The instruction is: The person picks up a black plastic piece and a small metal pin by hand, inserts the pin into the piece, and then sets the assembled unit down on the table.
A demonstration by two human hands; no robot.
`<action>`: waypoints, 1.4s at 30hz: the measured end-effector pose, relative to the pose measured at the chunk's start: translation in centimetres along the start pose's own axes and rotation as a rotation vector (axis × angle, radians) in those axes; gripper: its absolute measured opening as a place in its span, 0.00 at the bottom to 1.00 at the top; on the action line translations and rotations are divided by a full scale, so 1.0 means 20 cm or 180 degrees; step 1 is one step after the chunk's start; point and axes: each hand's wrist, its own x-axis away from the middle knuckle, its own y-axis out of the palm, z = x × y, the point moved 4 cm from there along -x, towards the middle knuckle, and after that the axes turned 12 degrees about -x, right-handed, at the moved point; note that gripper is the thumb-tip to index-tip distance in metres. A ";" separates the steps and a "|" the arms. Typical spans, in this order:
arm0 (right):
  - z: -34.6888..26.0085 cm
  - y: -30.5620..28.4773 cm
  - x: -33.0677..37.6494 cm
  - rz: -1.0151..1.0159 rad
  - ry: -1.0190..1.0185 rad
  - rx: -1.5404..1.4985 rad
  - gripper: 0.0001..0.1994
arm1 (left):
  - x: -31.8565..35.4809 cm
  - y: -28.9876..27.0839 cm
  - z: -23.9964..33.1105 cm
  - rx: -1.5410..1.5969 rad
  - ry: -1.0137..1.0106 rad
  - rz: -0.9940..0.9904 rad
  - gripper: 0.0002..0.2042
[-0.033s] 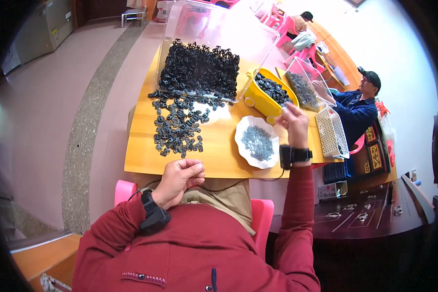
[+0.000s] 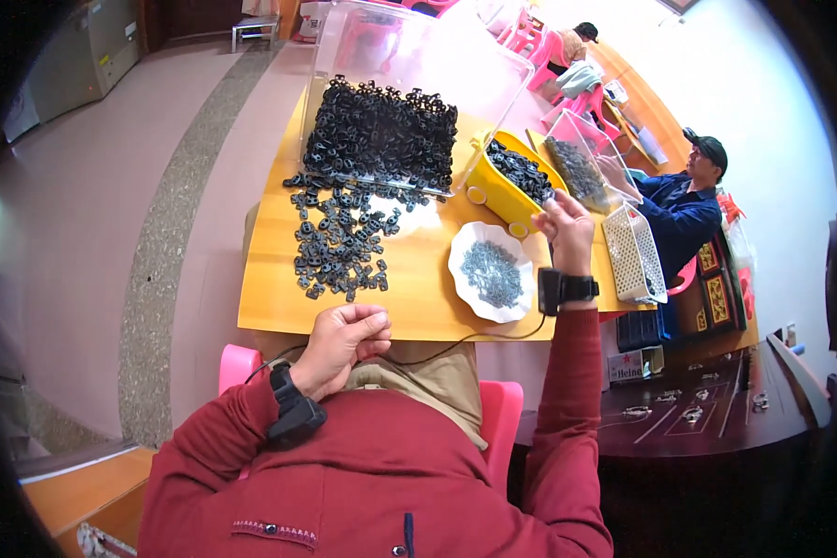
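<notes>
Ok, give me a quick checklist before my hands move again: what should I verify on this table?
1. Left hand curled at the near table edge; holding a part: cannot tell.
2. Right hand raised beside the yellow bin; grip contents: cannot tell.
3. White plate of small grey pieces fully on the wooden table: ok.
4. Loose black parts away from the near edge: ok.
5. Wrist cable crosses the table edge, snag risk: not ok.
</notes>
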 end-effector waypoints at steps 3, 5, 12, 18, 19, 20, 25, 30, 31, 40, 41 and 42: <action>0.04 -0.10 -0.08 0.0410 -0.0076 -0.0303 0.15 | -0.01 0.00 0.01 0.0037 -0.0026 -0.0031 0.05; 0.08 -0.10 -0.03 0.0261 0.0072 0.0147 0.15 | 0.00 -0.01 0.00 -0.0019 -0.0085 0.0053 0.05; 0.20 0.02 0.32 -0.1005 0.0582 0.1276 0.07 | -0.02 -0.01 0.01 -0.0031 0.0024 0.0004 0.05; 0.23 0.08 0.48 -0.1568 -0.0664 0.3103 0.13 | -0.02 -0.01 0.02 -0.0048 0.0000 0.0060 0.05; 0.24 0.09 0.50 -0.1499 -0.0533 0.3271 0.12 | -0.01 -0.01 0.01 -0.0053 0.0002 0.0073 0.06; 0.25 0.09 0.51 -0.1429 -0.0402 0.3438 0.12 | -0.01 -0.01 0.01 -0.0058 0.0006 0.0086 0.06; 0.29 0.10 0.51 -0.1351 -0.0459 0.3474 0.10 | -0.02 -0.03 0.00 -0.0045 0.0061 0.0051 0.05; 0.33 0.10 0.50 -0.1307 -0.0636 0.3502 0.07 | -0.02 -0.03 0.02 -0.0065 0.0099 0.0090 0.06; 0.33 0.09 0.50 -0.1275 -0.0714 0.3487 0.06 | -0.02 -0.03 0.02 -0.0089 0.0123 0.0077 0.06; 0.35 0.10 0.51 -0.1175 -0.0812 0.3329 0.04 | -0.02 -0.03 0.02 -0.0117 0.0233 0.0116 0.06; 0.33 0.12 0.51 -0.1180 -0.0854 0.3312 0.04 | -0.01 -0.03 0.03 -0.0124 0.0268 0.0138 0.06; 0.33 0.13 0.51 -0.1185 -0.0895 0.3297 0.03 | -0.01 -0.03 0.03 -0.0131 0.0302 0.0159 0.06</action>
